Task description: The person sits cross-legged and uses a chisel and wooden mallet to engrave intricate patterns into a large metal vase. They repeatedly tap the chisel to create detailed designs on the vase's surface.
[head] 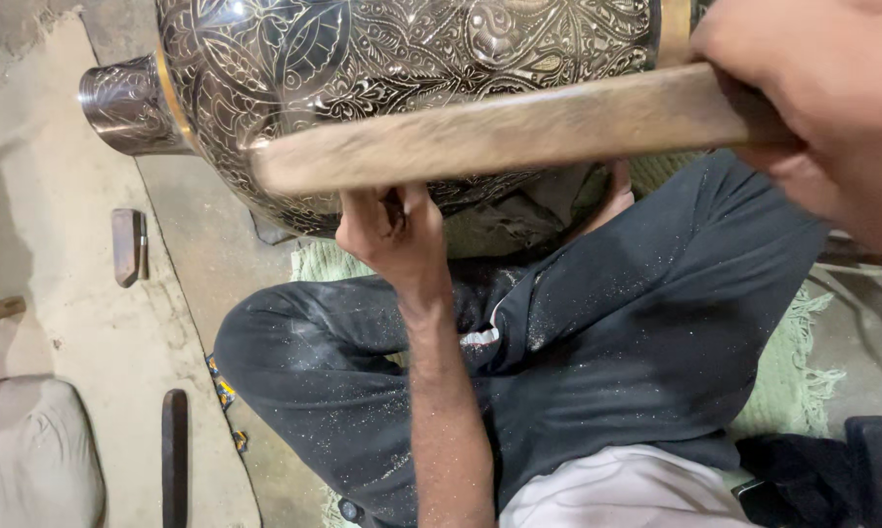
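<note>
A large dark metal vase (382, 59) with engraved leaf and flower patterns lies on its side across the top of the view, its shiny neck (128, 106) pointing left. My left hand (394, 235) is closed around a small tool, mostly hidden, pressed against the vase's lower side. My right hand (817, 108) at the upper right grips a long wooden stick (500, 135), held level across the front of the vase just above my left hand. My crossed legs in dark trousers (578, 342), speckled with metal dust, sit below the vase.
A green fringed mat (793, 372) lies under my legs on a dusty concrete floor (69, 293). A small wooden-handled tool (126, 246) and a dark flat bar (174, 455) lie to the left. A pale cushion (30, 455) sits bottom left, dark cloth (842, 469) bottom right.
</note>
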